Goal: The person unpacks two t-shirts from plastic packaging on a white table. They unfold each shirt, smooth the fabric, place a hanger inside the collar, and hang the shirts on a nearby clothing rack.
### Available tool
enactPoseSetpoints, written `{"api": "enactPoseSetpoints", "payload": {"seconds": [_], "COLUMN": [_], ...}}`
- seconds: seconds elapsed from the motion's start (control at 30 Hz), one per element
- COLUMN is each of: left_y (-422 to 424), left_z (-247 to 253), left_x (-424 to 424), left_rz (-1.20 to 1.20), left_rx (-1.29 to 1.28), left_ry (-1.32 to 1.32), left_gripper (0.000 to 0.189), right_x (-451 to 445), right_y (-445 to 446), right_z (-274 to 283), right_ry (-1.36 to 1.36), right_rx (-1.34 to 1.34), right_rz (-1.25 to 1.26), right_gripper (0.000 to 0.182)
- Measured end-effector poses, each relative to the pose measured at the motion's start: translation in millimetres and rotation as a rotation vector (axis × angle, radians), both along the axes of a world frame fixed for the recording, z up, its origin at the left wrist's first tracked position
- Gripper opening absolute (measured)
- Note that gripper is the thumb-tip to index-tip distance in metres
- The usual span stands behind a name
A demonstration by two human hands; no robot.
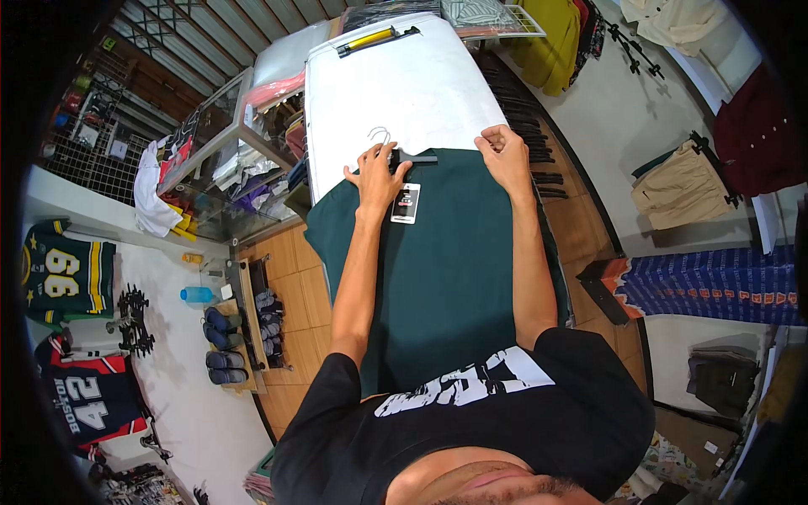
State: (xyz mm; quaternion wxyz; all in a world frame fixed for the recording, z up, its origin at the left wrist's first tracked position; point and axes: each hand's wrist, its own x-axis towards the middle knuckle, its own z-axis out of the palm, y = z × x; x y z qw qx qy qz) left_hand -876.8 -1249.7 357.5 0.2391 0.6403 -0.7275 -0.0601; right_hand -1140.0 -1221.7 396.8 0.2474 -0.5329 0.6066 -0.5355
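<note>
A dark green shirt [454, 252] lies spread over the near part of a white-covered table [404, 88]. At its neckline is a black clothes hanger [426, 159] with a thin wire hook, partly under my left hand [377, 180]. The fingers of that hand are spread around the hanger's middle, just below the hook. Below them, a black and white hang tag [405, 203] with writing lies on the cloth. My right hand [508, 154] pinches the shirt at its upper right corner, thumb against bent fingers; the exact grip on the fabric is partly hidden.
A yellow and black hand pump [369, 41] rests at the table's far end. Left of the table stands a glass display case [233, 164] with folded clothes. Black hangers [517, 107] line the right side. A blue patterned box [707, 284] juts in at right; slippers [224, 347] sit on a low shelf at left.
</note>
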Motion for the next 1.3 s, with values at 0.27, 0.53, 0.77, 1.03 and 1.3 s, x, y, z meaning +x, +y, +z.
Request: {"api": "enactPoseSetpoints", "payload": {"seconds": [0.27, 0.53, 0.77, 1.03, 1.3], "left_y": [-15.4, 20.2, 32.0, 26.3, 25.2], "left_z": [3.9, 10.2, -11.5, -10.3, -11.2], "left_x": [-13.8, 44.7, 59.9, 58.7, 61.5], "left_rz": [-0.003, 0.176, 0.144, 0.136, 0.126], "left_rx": [-0.02, -0.07, -0.281, -0.283, -0.246], "left_ry": [-0.031, -0.128, -0.114, -0.078, -0.145], "left_gripper": [0.072, 0.063, 0.045, 0.036, 0.041], "right_x": [30.2, 63.2, 68.0, 71.9, 126.2], "right_y": [-0.7, 1.6, -1.4, 0.0, 132.8], "right_z": [-22.1, -55.5, -65.4, -62.4, -62.0], "right_ry": [0.199, 0.514, 0.539, 0.552, 0.501], "right_rx": [0.009, -0.142, -0.212, -0.258, -0.071], "right_rz": [0.058, -0.141, -0.198, -0.212, -0.059], "right_gripper": [0.02, 0.016, 0.014, 0.014, 0.061]}}
